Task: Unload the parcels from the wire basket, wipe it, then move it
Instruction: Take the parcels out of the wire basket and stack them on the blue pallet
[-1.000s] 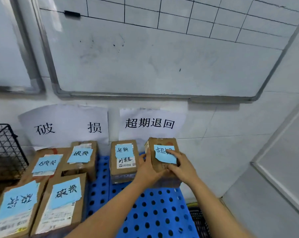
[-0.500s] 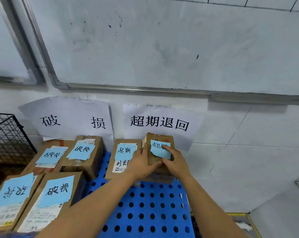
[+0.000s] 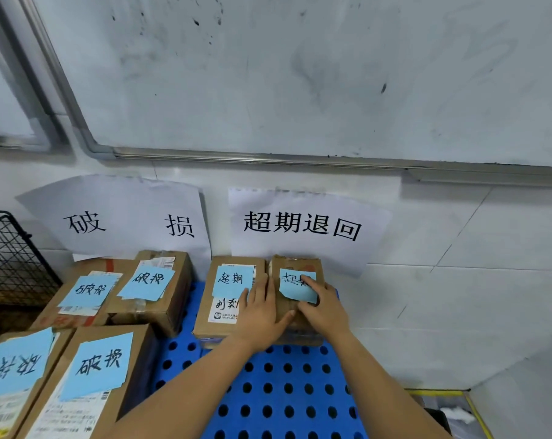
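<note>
One camera, worn on the person's head, looks forward and down, facing the tiled wall (image 3: 458, 296) at 12 o'clock. It sits close: the whiteboard (image 3: 300, 74) fills the upper half. Both forearms enter from 6 o'clock, with the left hand (image 3: 259, 315) and right hand (image 3: 327, 312) just below centre, beyond the blue pallet (image 3: 278, 378). The wire basket (image 3: 11, 258) is cropped at 9 o'clock. The wide lens bows straight edges. A yellow-edged thing (image 3: 436, 391) at 5 o'clock is perhaps a bin.
</note>
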